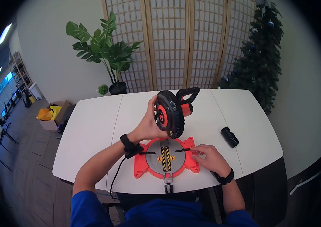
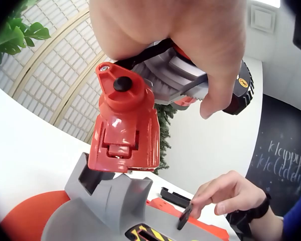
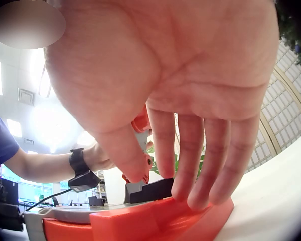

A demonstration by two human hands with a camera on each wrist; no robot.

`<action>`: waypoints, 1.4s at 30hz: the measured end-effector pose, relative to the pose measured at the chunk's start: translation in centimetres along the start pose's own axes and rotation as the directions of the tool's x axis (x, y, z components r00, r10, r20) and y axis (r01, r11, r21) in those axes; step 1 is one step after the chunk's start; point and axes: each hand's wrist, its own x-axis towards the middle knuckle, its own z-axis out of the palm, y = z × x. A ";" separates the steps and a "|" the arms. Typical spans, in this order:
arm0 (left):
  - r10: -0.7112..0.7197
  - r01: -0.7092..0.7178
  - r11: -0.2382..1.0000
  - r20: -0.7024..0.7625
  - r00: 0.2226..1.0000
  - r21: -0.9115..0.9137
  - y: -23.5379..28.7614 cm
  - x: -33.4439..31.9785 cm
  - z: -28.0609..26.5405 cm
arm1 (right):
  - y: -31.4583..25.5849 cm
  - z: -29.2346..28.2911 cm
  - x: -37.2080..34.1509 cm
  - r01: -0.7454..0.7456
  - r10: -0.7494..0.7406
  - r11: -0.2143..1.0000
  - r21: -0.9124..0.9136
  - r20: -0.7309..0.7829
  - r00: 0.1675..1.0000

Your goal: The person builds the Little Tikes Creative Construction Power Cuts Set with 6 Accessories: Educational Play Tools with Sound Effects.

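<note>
A black-and-red toy circular saw (image 1: 172, 115) is gripped by my left hand (image 1: 145, 126) above the rear of a round grey-and-red base (image 1: 153, 162). In the left wrist view, the saw's red arm (image 2: 121, 120) hangs over a grey bracket (image 2: 123, 201); whether they touch is unclear. My right hand (image 1: 211, 160) is at the base's right side, fingertips touching the outer end of a black bar (image 1: 183, 150). Its fingers extend loosely in the right wrist view, with the thumb (image 3: 128, 155) apart from them. Another black bar (image 1: 148, 153) lies on the base's left.
A black case-like object (image 1: 229, 137) lies on the white table (image 1: 92, 132) to the right. A black cable (image 1: 116, 176) runs from the left wrist over the front edge. Behind the table stand a potted plant (image 1: 117, 87), a lattice screen (image 1: 168, 45) and a decorated tree (image 1: 258, 64).
</note>
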 end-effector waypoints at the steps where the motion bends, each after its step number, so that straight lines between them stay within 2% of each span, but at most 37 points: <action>1: -0.040 0.040 0.999 0.009 0.999 -0.031 -0.1 0.0 0.1 | -0.1 0.0 0.0 -0.010 0.010 1.000 -0.007 0.003 1.000; 5: -0.053 0.054 0.995 0.010 0.999 -0.081 -0.5 0.0 0.3 | 0.1 0.1 0.0 -0.011 0.011 1.000 -0.001 -0.003 1.000; 10: 0.003 -0.003 0.998 -0.003 1.000 -0.059 -0.9 -0.1 0.7 | 0.1 0.2 0.0 -0.010 0.010 1.000 -0.003 -0.008 1.000; 17: -0.022 0.023 0.996 0.021 1.000 -0.089 -0.8 -0.1 0.6 | 0.3 0.2 -0.1 -0.018 0.018 1.000 0.000 0.001 1.000; 22: 0.007 -0.007 1.000 0.060 0.998 -0.008 -0.9 -0.2 0.3 | 0.4 0.3 -0.1 -0.014 0.014 1.000 0.011 -0.008 1.000; 28: 0.073 -0.072 0.997 0.061 0.995 -0.020 -1.5 -0.5 0.0 | 0.4 0.4 -0.1 -0.023 0.023 1.000 0.008 -0.005 1.000; 32: 0.062 -0.057 0.997 0.093 0.994 -0.057 -1.8 -0.5 -0.1 | 0.3 0.4 0.0 -0.027 0.028 0.999 0.021 -0.012 1.000; 35: 0.119 -0.120 0.993 0.076 0.990 0.007 -1.6 -0.3 0.0 | 0.1 0.3 0.0 -0.038 0.039 0.999 0.008 -0.006 0.999; 37: 0.072 -0.063 0.994 0.091 0.993 -0.091 -1.7 -0.2 0.1 | 0.1 0.3 0.0 -0.038 0.038 0.999 0.009 -0.003 0.999; 41: 0.109 -0.101 0.991 0.098 0.989 -0.090 -1.9 0.1 0.1 | 0.3 0.4 0.1 -0.025 0.025 1.000 0.013 -0.003 1.000; 42: 0.127 -0.123 0.992 0.099 0.987 -0.041 -1.9 0.1 0.0 | 0.4 0.4 0.1 -0.031 0.031 0.999 0.017 -0.002 1.000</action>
